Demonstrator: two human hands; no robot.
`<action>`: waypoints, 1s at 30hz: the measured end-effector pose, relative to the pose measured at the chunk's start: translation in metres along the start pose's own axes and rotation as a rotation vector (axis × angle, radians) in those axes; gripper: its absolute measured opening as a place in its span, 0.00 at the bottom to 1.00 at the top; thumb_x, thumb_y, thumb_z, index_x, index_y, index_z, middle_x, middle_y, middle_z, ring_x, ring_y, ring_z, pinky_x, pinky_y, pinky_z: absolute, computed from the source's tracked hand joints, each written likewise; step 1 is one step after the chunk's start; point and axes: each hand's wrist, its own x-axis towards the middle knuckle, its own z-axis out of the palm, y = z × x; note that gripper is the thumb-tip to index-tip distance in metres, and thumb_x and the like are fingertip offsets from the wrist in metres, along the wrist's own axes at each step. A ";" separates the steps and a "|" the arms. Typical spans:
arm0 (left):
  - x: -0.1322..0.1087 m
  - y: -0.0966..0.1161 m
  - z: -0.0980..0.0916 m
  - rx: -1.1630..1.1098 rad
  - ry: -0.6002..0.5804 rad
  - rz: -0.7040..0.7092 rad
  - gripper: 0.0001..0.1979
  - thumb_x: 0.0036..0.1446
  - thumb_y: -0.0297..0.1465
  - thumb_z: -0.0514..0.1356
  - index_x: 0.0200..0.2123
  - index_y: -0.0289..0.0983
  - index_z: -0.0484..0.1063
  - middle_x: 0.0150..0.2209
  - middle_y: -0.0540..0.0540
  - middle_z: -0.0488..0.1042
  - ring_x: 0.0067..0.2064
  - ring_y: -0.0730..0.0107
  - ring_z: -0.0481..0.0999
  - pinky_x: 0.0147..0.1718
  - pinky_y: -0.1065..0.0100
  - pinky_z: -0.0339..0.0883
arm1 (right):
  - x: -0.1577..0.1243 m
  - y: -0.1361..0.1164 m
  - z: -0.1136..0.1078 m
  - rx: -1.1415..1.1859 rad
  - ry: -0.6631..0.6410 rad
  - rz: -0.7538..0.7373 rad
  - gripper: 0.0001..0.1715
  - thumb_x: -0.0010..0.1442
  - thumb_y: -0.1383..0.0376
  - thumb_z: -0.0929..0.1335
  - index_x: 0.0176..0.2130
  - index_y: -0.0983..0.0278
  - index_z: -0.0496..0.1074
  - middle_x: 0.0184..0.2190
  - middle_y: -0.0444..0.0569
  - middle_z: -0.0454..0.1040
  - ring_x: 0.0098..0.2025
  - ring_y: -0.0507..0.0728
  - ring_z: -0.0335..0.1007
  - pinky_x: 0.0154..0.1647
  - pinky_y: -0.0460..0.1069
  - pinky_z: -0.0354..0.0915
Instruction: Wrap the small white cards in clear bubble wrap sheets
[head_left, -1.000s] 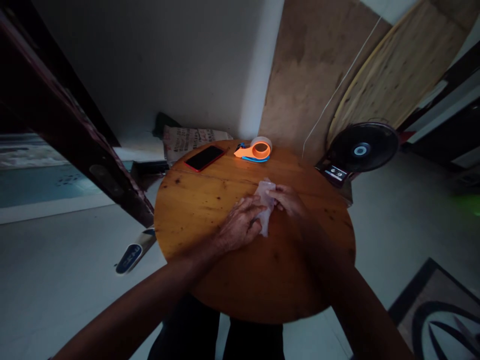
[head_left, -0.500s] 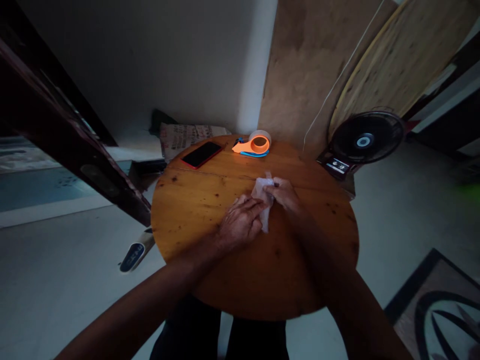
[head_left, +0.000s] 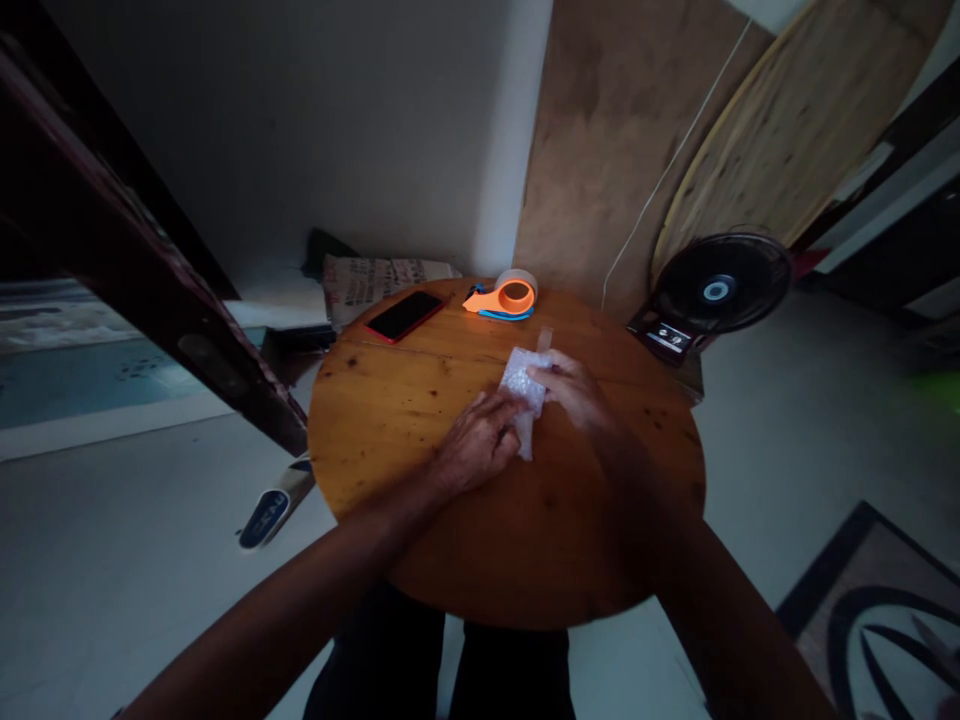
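A small bundle of clear bubble wrap (head_left: 517, 371) lies near the middle of the round wooden table, with a loose flap hanging toward me. From its far end sticks out a short strip of clear tape (head_left: 545, 338). My right hand (head_left: 576, 390) pinches the bundle's right edge, thumb on top. My left hand (head_left: 481, 437) is closed over the lower left side, its fingers pressed on the wrap and flap. Whatever the wrap may contain cannot be made out.
Beyond the hands on the table (head_left: 375, 420) are an orange tape dispenser (head_left: 491, 300) with a clear roll and a red-edged black phone (head_left: 405, 316). A dark fan (head_left: 718, 288) stands past the right edge. A printed sack (head_left: 375, 280) is behind the table by the wall.
The tape strip stands out more plainly at the far end, and the bubble wrap's bubbles show more clearly. Both hands keep nearly the same hold; the view has shifted slightly.
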 end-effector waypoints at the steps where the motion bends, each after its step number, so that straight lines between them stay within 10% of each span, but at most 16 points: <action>1: 0.000 -0.001 0.001 0.016 0.015 -0.006 0.22 0.56 0.25 0.51 0.53 0.36 0.69 0.52 0.41 0.70 0.52 0.58 0.68 0.54 0.56 0.61 | -0.004 -0.004 0.001 -0.037 -0.011 -0.032 0.18 0.45 0.55 0.70 0.33 0.62 0.67 0.27 0.44 0.70 0.28 0.52 0.65 0.28 0.47 0.61; 9: -0.002 -0.007 0.007 0.031 0.245 -0.233 0.23 0.48 0.33 0.61 0.49 0.34 0.65 0.46 0.40 0.67 0.50 0.55 0.67 0.52 0.53 0.62 | -0.030 -0.006 0.011 -0.244 0.040 -0.260 0.13 0.51 0.56 0.67 0.27 0.62 0.62 0.24 0.40 0.63 0.27 0.51 0.59 0.28 0.45 0.58; 15: -0.002 -0.017 0.012 -0.163 0.243 -0.217 0.38 0.49 0.33 0.61 0.63 0.34 0.52 0.55 0.37 0.64 0.57 0.55 0.64 0.57 0.53 0.59 | -0.052 0.001 0.016 -0.341 0.055 -0.306 0.10 0.55 0.58 0.66 0.30 0.61 0.64 0.26 0.42 0.67 0.29 0.52 0.63 0.30 0.46 0.61; 30: -0.001 -0.021 0.013 -0.357 0.161 -0.165 0.14 0.51 0.28 0.59 0.43 0.38 0.68 0.41 0.48 0.70 0.45 0.67 0.69 0.46 0.65 0.65 | -0.088 0.027 0.032 -0.517 0.108 -0.508 0.09 0.64 0.60 0.61 0.39 0.59 0.69 0.47 0.50 0.74 0.50 0.57 0.70 0.52 0.52 0.65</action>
